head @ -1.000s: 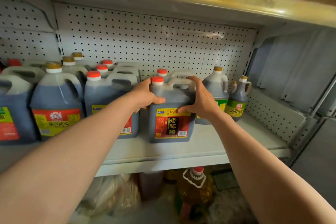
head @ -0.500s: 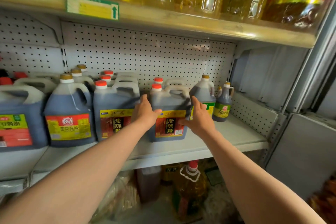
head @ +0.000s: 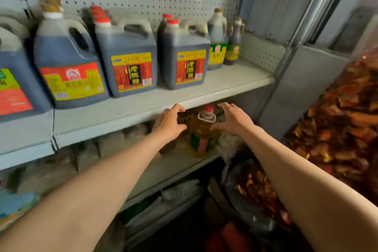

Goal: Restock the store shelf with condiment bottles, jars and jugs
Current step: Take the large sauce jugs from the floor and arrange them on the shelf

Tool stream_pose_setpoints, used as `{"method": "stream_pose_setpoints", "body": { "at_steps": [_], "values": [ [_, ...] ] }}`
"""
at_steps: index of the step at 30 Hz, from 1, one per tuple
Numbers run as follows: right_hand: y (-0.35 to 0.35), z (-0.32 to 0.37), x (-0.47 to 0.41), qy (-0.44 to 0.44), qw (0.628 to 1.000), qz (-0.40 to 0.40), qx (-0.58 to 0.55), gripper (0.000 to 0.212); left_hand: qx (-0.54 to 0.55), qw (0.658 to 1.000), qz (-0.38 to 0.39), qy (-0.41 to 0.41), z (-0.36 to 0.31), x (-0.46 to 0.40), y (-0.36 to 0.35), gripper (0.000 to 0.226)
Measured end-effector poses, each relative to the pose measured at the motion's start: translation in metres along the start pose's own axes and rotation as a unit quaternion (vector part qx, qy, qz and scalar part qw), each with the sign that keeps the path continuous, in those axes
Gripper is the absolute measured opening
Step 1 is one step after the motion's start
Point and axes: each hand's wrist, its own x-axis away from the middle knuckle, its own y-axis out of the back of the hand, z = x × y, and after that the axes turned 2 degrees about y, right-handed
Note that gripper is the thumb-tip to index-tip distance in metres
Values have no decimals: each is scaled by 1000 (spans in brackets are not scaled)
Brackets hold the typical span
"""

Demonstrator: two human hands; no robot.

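White store shelf of dark jugs; both hands released, spread below.

Spread left hand and right hand flanking oil bottle

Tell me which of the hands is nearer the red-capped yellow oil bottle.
Roughly level. Left hand hovers by the red-capped yellow oil bottle's left side, right hand by its right; neither visibly grips.
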Motion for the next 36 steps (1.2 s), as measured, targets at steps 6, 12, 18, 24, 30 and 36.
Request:
{"method": "stream_pose_setpoints", "body": {
  "at_steps": [6, 12, 18, 24, 30, 36],
  "values": [
    [-62, 33, 75, -66, 997, 31, 16, 94, -53, 993, 91, -50, 62, 41, -7, 53],
    [-122, 77, 151, -130, 988, 79, 7, 90, -25, 983, 181, -29, 126, 90, -14, 54],
    [-169, 109, 213, -142, 982, 123, -24, 92, -27, 975, 221, 10, 181, 146, -29, 54],
    [-215, 114, 238, -153, 974, 159, -59, 92, -56, 973, 221, 43, 214, 180, -41, 56],
    [-309, 100, 254, -176, 954, 212, -119, 90, -84, 959, 258, 89, 267, 211, -98, 62],
    [-467, 85, 283, -209, 929, 232, -200, 90, -67, 941, 310, 122, 370, 240, -193, 63]
  ]
}}
